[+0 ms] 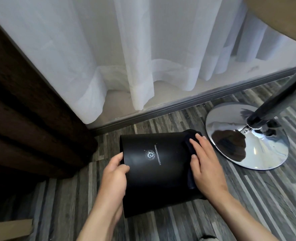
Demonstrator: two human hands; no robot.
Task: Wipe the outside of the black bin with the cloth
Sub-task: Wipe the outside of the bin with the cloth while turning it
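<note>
The black bin [158,173] is lying on its side on the striped wood floor [248,206], near a chrome stand base [246,136]. The left hand [115,173] is curling around the bin's left edge, gripping it. The right hand [204,160] is lying flat, fingers spread, pressing the dark cloth [189,148] against the bin's right side.

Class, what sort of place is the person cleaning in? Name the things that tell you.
Probably a hotel room or bedroom: sheer white curtains hanging to a striped wood-look floor, and a chrome round pedestal base beside the small black bin.
</note>
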